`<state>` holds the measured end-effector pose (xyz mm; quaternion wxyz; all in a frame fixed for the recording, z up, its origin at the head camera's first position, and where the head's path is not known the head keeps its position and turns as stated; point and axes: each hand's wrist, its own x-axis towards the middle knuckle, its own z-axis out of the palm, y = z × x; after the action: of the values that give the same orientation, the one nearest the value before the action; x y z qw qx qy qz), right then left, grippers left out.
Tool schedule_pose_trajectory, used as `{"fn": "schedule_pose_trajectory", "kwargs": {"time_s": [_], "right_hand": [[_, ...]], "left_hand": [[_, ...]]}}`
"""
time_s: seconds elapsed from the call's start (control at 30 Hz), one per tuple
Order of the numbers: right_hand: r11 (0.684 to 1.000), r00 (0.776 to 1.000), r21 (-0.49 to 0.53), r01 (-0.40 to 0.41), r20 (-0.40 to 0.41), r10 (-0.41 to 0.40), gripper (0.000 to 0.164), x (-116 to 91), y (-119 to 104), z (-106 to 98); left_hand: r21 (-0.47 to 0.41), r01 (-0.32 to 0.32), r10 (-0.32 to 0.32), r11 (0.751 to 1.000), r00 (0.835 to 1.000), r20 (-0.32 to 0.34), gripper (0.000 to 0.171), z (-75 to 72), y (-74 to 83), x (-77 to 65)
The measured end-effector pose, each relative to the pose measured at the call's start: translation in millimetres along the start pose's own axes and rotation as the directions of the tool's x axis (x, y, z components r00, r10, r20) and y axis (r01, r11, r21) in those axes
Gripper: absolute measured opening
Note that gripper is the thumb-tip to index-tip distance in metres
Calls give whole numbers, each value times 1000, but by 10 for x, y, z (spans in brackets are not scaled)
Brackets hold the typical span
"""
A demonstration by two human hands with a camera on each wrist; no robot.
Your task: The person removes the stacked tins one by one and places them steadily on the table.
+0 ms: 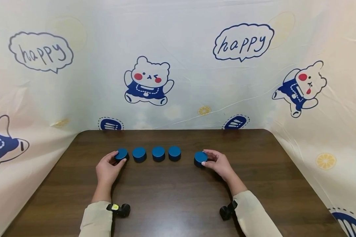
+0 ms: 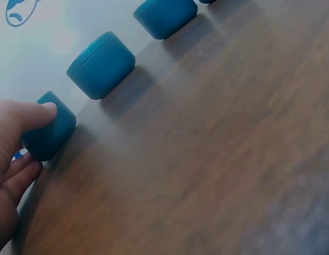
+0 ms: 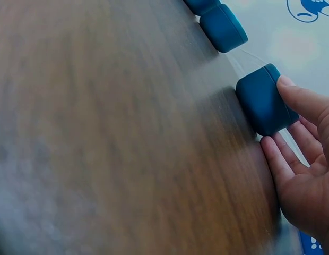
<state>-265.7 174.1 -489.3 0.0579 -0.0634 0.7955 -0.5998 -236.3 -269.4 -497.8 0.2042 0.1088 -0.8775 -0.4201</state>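
Observation:
Several round blue lidded containers stand in a row across the table. My left hand grips the leftmost blue container, thumb on its near side and fingers round its outer side; the left wrist view shows that thumb pressed to the container's wall. At the row's right end, my right hand holds another blue container between thumb and fingers. In the right wrist view the thumb lies at the lid edge of this container, with the fingers behind and below it.
Between the hands stand more blue containers, one close to the left-held one, then a second and a third. A wider gap precedes the right-held one. The brown wooden table ends at a printed curtain.

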Motion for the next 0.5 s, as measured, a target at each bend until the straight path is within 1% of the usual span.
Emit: {"fn": "schedule_pose_trajectory", "kwargs": {"time_s": [0.13, 0.27, 0.5], "right_hand": [[1000, 1000, -10, 6, 4, -6, 53, -13, -10, 3], [999, 1000, -19, 29, 6, -29, 52, -12, -21, -1], [997, 999, -60, 43, 7, -43, 51, -20, -35, 5]], "left_hand": [[-1, 13, -13, 1000, 1000, 3, 51, 7, 1, 0], [-18, 18, -17, 1000, 1000, 4, 51, 5, 16, 7], [-36, 36, -35, 999, 999, 27, 55, -19, 54, 23]]}}
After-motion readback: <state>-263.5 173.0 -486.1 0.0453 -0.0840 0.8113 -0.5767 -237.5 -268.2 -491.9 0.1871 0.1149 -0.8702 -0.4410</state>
